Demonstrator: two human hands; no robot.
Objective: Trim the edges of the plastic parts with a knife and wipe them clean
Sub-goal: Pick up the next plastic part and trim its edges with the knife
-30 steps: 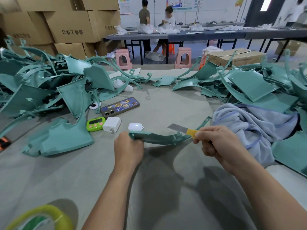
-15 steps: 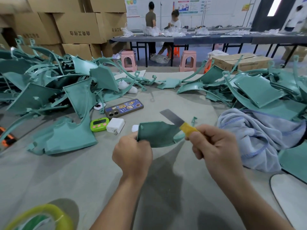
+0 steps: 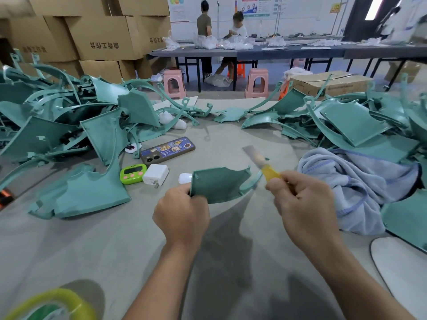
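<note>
Head view: at ten o'clock I see a heap of green parts (image 3: 57, 125) on the tabletop (image 3: 92, 239). Nearer centre lie a green timer (image 3: 133, 173), a white charger (image 3: 155, 174) and a phone (image 3: 168, 150). My left hand (image 3: 182, 213) curls round the left edge of one plastic part (image 3: 219, 184), lifted at twelve o'clock. My right hand (image 3: 305, 204) grips the knife (image 3: 261, 161) by its yellow handle, the blurred blade pointing to eleven o'clock beside the part's right end; I cannot tell if they touch. A blue-grey cloth (image 3: 355, 188) lies at three o'clock.
</note>
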